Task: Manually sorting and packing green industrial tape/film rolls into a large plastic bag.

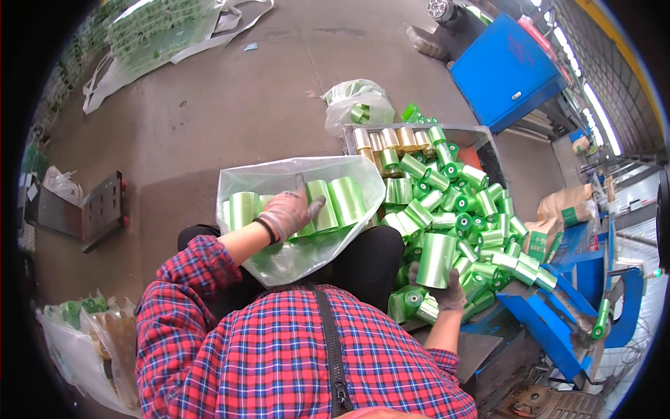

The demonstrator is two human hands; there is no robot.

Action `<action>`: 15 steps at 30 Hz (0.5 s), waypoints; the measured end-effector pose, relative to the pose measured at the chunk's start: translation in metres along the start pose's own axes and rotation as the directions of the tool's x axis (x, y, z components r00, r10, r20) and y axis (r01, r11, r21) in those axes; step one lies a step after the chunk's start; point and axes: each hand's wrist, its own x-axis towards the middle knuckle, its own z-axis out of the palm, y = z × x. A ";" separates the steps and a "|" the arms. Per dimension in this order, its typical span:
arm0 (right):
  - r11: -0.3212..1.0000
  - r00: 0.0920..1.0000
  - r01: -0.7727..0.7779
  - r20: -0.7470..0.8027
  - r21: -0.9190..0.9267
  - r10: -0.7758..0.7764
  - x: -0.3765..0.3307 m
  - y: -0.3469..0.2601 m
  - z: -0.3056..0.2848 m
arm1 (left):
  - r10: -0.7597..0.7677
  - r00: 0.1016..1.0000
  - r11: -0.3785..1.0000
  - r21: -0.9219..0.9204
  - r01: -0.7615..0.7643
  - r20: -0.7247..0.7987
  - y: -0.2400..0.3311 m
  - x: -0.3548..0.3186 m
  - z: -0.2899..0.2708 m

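A clear plastic bag [269, 174] stands open in front of me, with several green film rolls [347, 201] upright inside. My left hand [285, 211], in a thin grey glove, lies over the rolls in the bag. Its fingers are spread, and part of a roll is hidden beneath it. To the right, my right hand [449, 296], also gloved, grips a large green film roll [436, 260] from below, holding it nearly upright above a heap of similar rolls [462, 202].
A grey-rimmed bin [493, 155] contains the heap and some gold rolls [407, 137]. Another filled bag [359, 98] stands behind it. A blue cabinet [506, 70] is at back right, a blue metal frame [541, 328] nearer. A dark metal stand [103, 209] is left.
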 end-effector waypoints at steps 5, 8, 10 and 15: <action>0.988 0.976 -0.158 0.149 -0.003 0.156 0.094 -0.008 0.104 | 0.459 0.828 0.851 0.110 -0.514 0.322 -0.014 -0.068 -0.019; 0.288 0.905 0.423 0.418 -0.859 -0.083 0.156 0.038 0.164 | 0.601 0.699 0.751 0.024 -0.659 0.388 -0.025 -0.094 -0.016; -0.134 0.982 0.167 0.177 -0.977 -0.060 0.182 0.076 0.208 | 0.625 0.703 0.745 0.012 -0.667 0.339 -0.031 -0.103 -0.017; -0.567 0.968 0.250 0.208 -0.785 0.139 0.182 0.033 0.244 | 0.445 0.803 0.846 -0.108 -0.523 -0.397 -0.066 -0.133 -0.057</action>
